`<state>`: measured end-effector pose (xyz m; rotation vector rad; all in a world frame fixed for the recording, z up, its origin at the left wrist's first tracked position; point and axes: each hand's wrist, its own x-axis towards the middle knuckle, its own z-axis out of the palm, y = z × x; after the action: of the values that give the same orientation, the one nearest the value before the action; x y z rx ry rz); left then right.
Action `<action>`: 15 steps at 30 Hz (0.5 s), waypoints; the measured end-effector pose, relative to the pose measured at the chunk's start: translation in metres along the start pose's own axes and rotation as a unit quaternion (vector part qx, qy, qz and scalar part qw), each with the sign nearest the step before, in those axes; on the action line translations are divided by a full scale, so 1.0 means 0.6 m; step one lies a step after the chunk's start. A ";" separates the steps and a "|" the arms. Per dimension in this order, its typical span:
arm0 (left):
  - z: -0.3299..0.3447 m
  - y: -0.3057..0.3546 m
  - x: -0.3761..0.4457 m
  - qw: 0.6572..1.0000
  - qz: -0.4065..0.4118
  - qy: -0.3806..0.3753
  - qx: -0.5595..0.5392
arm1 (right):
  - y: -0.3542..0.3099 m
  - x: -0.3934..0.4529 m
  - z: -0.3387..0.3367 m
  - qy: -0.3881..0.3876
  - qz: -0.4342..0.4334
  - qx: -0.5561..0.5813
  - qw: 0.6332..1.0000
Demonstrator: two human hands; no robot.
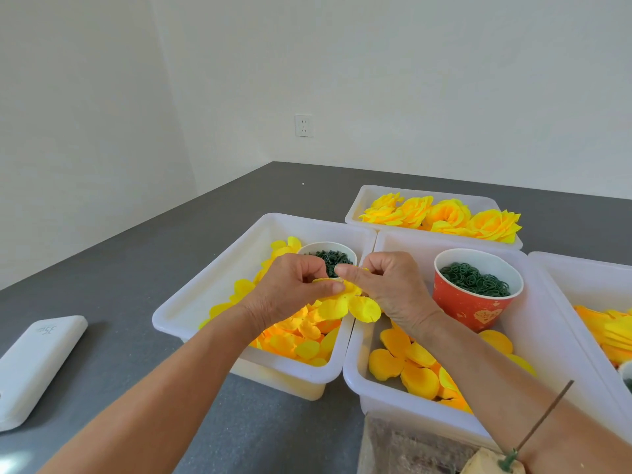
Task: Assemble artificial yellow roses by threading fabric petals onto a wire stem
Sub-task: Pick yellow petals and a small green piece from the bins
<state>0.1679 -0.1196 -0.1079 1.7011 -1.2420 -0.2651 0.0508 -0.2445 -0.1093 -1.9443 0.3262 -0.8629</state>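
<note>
Grey table (pixel 136 268); petals (pixel 345 302) pinched between hands.

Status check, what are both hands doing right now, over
Left hand and right hand both pinch the yellow petal piece above the left bin. Wire stem stands untouched. Nothing blocking.

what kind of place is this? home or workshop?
Probably a small piecework workstation in a plain room: white bins of loose yellow petals, a bin of finished roses, a red cup of green rings, bare walls.
</note>
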 end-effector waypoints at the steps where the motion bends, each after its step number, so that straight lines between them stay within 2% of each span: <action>1: -0.001 0.001 0.001 1.000 -0.002 0.013 -0.010 | -0.003 0.000 -0.002 -0.001 0.009 0.022 1.000; 5: -0.009 0.005 0.004 0.989 -0.019 0.098 -0.107 | -0.017 0.000 -0.015 -0.052 0.085 0.086 0.991; 11: -0.010 0.009 0.002 0.979 -0.002 0.172 -0.113 | -0.025 -0.003 -0.017 -0.150 0.164 0.117 0.968; 15: -0.010 0.006 0.001 0.984 0.010 0.156 -0.089 | -0.024 -0.002 -0.016 -0.097 0.164 0.165 0.968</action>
<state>0.1697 -0.1170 -0.1017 1.5092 -0.9724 -0.0879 0.0414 -0.2430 -0.0945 -1.5910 0.3507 -0.4729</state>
